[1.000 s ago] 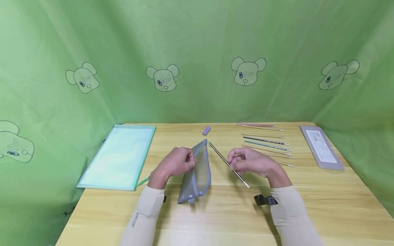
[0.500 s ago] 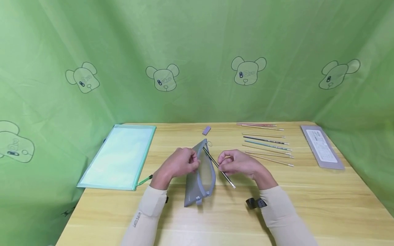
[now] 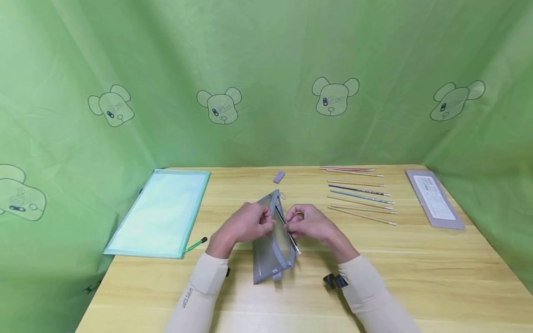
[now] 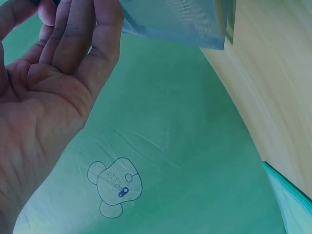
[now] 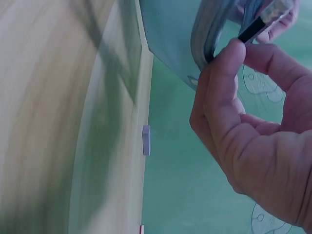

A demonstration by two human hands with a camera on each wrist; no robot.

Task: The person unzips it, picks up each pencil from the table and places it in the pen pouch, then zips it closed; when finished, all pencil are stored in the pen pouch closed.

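My left hand [image 3: 250,223] pinches one edge of a grey-blue mesh zip pouch [image 3: 264,259], holding it up with its mouth spread. Between the thumb and fingers of my right hand [image 3: 310,225] is a dark pencil [image 3: 294,244] with a silvery eraser end. The pencil's far part lies inside the pouch mouth, and its eraser end sticks out toward me. In the right wrist view, the pencil [image 5: 252,30] passes beside the pouch's zip edge [image 5: 207,34], close to my fingertips. The left wrist view shows a lower corner of the pouch [image 4: 180,24]; the left fingertips are cut off there.
Several pencils [image 3: 360,193] lie spread on the wooden table [image 3: 316,305] at the right. A purple eraser [image 3: 279,177] sits behind the pouch. At the left lies a mint zip folder [image 3: 160,212], and a grey labelled packet [image 3: 435,199] lies at the far right. Green cloth [image 3: 275,138] surrounds the table.
My right hand has moved left with the pencil, bringing it from beside the pouch into its mouth. My left hand and the pouch have shifted slightly right.
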